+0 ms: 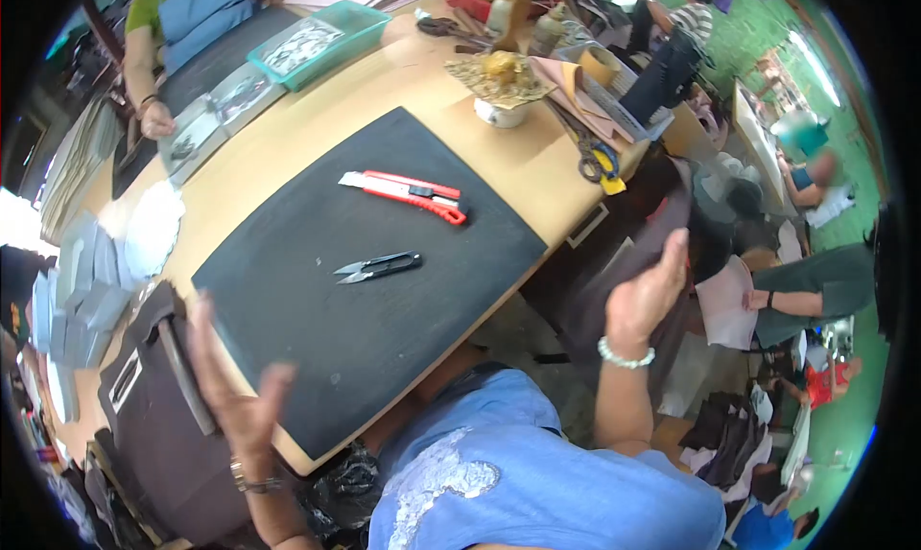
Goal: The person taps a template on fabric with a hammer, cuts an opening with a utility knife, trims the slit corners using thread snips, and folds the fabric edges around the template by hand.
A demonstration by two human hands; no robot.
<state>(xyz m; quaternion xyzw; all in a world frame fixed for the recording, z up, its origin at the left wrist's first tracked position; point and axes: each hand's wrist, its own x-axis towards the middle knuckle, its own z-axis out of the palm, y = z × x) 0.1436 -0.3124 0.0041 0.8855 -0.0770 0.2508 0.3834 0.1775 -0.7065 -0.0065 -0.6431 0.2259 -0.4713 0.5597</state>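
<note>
My left hand (235,401) is raised over the left edge of the black mat (317,214), fingers spread and slightly blurred, holding nothing. Beside it, a hammer-like tool with a long handle (185,377) lies on dark brown material (158,464). My right hand (645,299) is up to the right of the table, fingers stretched out, with dark sheet material (587,310) behind it. I cannot tell whether they touch. On the mat lie a red utility knife (408,193), its blade end pointing left, and a pair of thread snips (379,266).
Across the table (288,157), a teal tray (317,46) holds pale pieces; a co-worker's hand (156,120) is near a clear container. Scissors (593,159) and a white pot (501,114) with a crusted top sit at the far right corner. Other people are at work beyond.
</note>
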